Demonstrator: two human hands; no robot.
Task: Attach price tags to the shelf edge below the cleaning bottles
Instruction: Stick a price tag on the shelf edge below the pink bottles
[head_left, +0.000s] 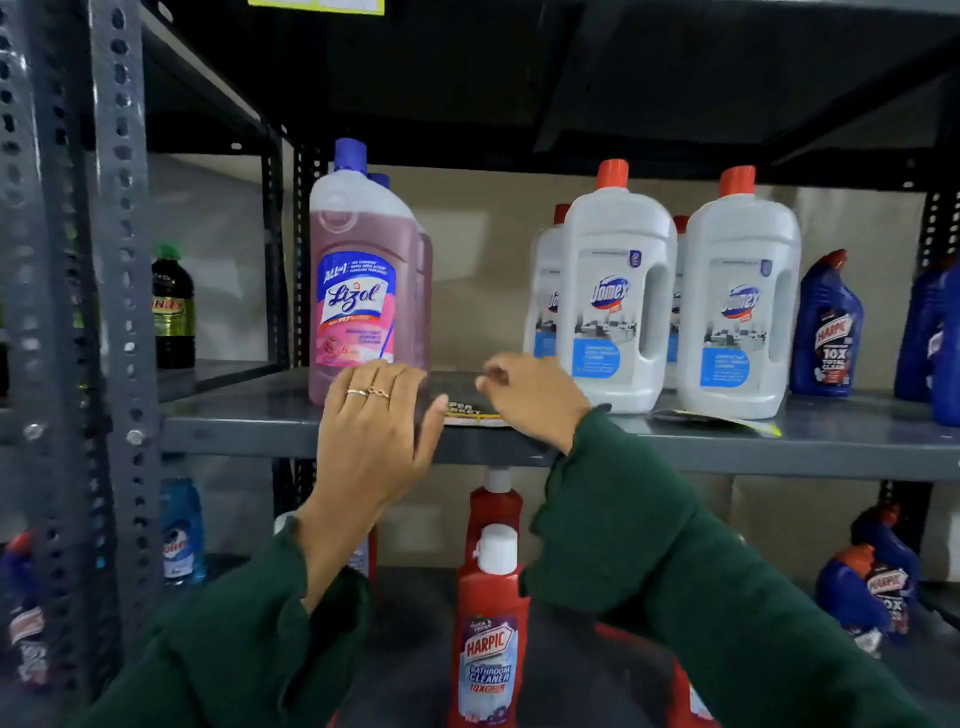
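Note:
A price tag, dark with yellow print, lies flat on the grey shelf at its front edge, between a pink Lizol bottle and white Domex bottles. My left hand is spread against the shelf edge in front of the Lizol bottle, with its thumb touching the tag's left end. My right hand rests on the tag's right part, fingertips pinched together at its far side. A second tag lies flat under the front of another Domex bottle.
Blue Harpic bottles stand at the shelf's right end. A dark bottle stands in the left bay behind a perforated upright. On the shelf below are red Harpic bottles and blue ones.

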